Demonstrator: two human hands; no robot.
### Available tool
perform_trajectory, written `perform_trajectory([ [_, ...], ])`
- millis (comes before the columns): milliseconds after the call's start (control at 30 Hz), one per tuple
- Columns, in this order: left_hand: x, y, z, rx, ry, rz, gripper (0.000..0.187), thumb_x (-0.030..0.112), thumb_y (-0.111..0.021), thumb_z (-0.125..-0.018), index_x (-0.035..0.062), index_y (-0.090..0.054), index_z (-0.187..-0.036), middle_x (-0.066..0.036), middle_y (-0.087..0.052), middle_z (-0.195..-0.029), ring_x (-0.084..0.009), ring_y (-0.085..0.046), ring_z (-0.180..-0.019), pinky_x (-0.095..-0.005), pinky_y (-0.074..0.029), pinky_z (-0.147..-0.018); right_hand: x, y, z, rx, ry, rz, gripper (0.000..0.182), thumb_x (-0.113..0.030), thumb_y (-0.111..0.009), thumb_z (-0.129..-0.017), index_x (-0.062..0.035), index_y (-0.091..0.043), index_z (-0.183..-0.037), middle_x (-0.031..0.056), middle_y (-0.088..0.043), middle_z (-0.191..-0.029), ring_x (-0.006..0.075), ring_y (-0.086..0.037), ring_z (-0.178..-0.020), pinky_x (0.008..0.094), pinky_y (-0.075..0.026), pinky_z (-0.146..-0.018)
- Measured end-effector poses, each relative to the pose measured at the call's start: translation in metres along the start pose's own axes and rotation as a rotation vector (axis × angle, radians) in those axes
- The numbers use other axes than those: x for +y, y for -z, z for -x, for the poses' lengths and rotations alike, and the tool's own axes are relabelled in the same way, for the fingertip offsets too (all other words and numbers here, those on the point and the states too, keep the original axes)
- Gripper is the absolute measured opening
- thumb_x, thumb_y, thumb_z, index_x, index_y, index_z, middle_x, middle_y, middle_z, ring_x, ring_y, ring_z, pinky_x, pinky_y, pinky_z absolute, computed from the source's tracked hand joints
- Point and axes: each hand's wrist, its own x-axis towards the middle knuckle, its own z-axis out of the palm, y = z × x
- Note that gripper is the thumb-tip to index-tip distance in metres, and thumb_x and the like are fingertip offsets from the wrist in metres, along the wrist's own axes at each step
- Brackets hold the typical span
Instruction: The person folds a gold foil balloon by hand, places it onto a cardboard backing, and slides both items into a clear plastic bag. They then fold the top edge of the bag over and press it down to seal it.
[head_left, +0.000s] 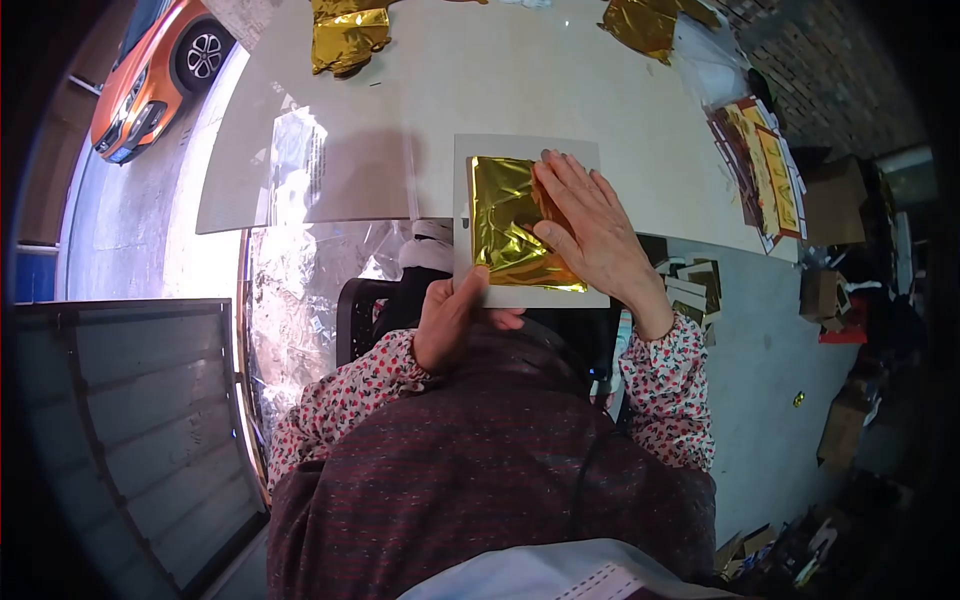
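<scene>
A grey-white board (pixel 530 147) lies at the near edge of the table, partly over the edge. On it rests a shiny gold foil sheet (pixel 505 215), creased in places. My right hand (pixel 590 225) lies flat on the foil's right side, fingers stretched out. At the board's lower left corner, my left hand (pixel 458 318) grips the board, its thumb on top near the foil's corner and its other fingers underneath, partly hidden.
Crumpled gold foil lies at the far left (pixel 348 38) and far right (pixel 645 28) of the table (pixel 640 110). Printed sheets (pixel 765 175) sit at the right edge. Boxes (pixel 825 298) stand on the floor, right. A metal panel (pixel 150 420) is at left.
</scene>
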Motion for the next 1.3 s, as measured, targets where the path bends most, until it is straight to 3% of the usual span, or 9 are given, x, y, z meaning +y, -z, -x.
perform_trajectory([
  [167,0.001,0.003,0.004,-0.020,0.022,0.017,0.050,0.032,-0.041,-0.106,-0.0114,-0.065,-0.104,-0.020,-0.071,-0.089,-0.0230,-0.072,-0.073,-0.0293,-0.059,-0.070,0.002,-0.002,0.001,0.027,0.015,0.162,0.061,-0.044,-0.046,-0.101,-0.0113,-0.036,-0.151,0.0146,-0.030,-0.158,0.0314,-0.023,-0.148,0.0464,-0.017,-0.120],
  [367,-0.010,0.004,-0.010,-0.055,0.026,0.005,0.049,0.032,-0.041,-0.106,-0.0110,-0.065,-0.102,-0.019,-0.071,-0.089,-0.0224,-0.072,-0.075,-0.0284,-0.059,-0.071,0.045,0.012,-0.001,0.469,-0.090,0.255,0.048,-0.034,-0.058,-0.096,-0.0046,-0.054,-0.134,0.0218,-0.050,-0.140,0.0369,-0.046,-0.132,0.0510,-0.033,-0.109],
  [400,-0.007,0.003,-0.008,-0.055,0.037,0.018,0.049,0.032,-0.041,-0.106,-0.0108,-0.065,-0.102,-0.019,-0.071,-0.088,-0.0222,-0.072,-0.075,-0.0283,-0.059,-0.071,0.050,0.016,0.012,0.588,-0.082,0.106,0.036,-0.021,-0.061,-0.096,-0.0016,-0.060,-0.127,0.0184,-0.063,-0.122,0.0317,-0.059,-0.114,0.0413,-0.045,-0.098],
  [467,-0.002,0.003,0.001,-0.045,0.064,0.007,0.049,0.032,-0.041,-0.106,-0.0102,-0.066,-0.101,-0.019,-0.071,-0.088,-0.0218,-0.072,-0.075,-0.0286,-0.059,-0.072,0.021,0.026,0.046,0.515,-0.546,-0.301,0.035,-0.027,-0.057,-0.100,0.0025,-0.065,-0.117,0.0129,-0.070,-0.103,0.0198,-0.066,-0.098,0.0321,-0.050,-0.089],
  [533,0.000,0.003,0.006,-0.049,0.089,0.000,0.049,0.033,-0.042,-0.106,-0.0097,-0.066,-0.100,-0.018,-0.071,-0.088,-0.0216,-0.072,-0.074,-0.0291,-0.058,-0.072,0.036,0.003,0.079,0.373,-0.737,-0.801,0.037,-0.031,-0.056,-0.102,0.0024,-0.068,-0.111,0.0063,-0.071,-0.096,0.0098,-0.065,-0.090,0.0259,-0.050,-0.082],
  [633,-0.004,0.007,0.010,-0.084,0.139,-0.018,0.049,0.033,-0.043,-0.106,-0.0093,-0.066,-0.098,-0.018,-0.071,-0.088,-0.0216,-0.072,-0.074,-0.0300,-0.058,-0.073,0.034,-0.040,0.101,0.251,-0.698,-1.502,0.036,-0.033,-0.057,-0.101,-0.0006,-0.069,-0.110,0.0046,-0.072,-0.095,0.0099,-0.066,-0.085,0.0262,-0.051,-0.079],
  [733,-0.010,0.010,0.009,-0.127,0.136,-0.031,0.048,0.032,-0.043,-0.106,-0.0092,-0.067,-0.097,-0.018,-0.071,-0.088,-0.0217,-0.071,-0.074,-0.0309,-0.058,-0.073,0.030,-0.055,0.091,0.219,-0.772,-1.696,0.025,-0.024,-0.071,-0.093,-0.0027,-0.072,-0.104,0.0024,-0.072,-0.097,0.0086,-0.064,-0.089,0.0260,-0.049,-0.079],
  [1100,-0.005,0.011,0.024,-0.149,0.129,-0.031,0.047,0.030,-0.043,-0.106,-0.0100,-0.066,-0.100,-0.018,-0.071,-0.090,-0.0213,-0.071,-0.075,-0.0307,-0.058,-0.074,0.004,-0.053,0.080,0.209,-0.739,-1.728,0.025,-0.021,-0.073,-0.090,-0.0057,-0.070,-0.110,0.0035,-0.071,-0.103,0.0107,-0.064,-0.094,0.0288,-0.050,-0.084],
  [1300,-0.005,0.012,0.022,-0.228,0.124,-0.073,0.046,0.032,-0.046,-0.106,-0.0101,-0.065,-0.105,-0.016,-0.072,-0.095,-0.0202,-0.072,-0.081,-0.0306,-0.059,-0.077,0.004,-0.049,0.076,0.265,-0.677,-1.518,0.019,-0.011,-0.074,-0.089,-0.0021,-0.072,-0.106,0.0056,-0.073,-0.098,0.0112,-0.066,-0.088,0.0266,-0.050,-0.083],
])
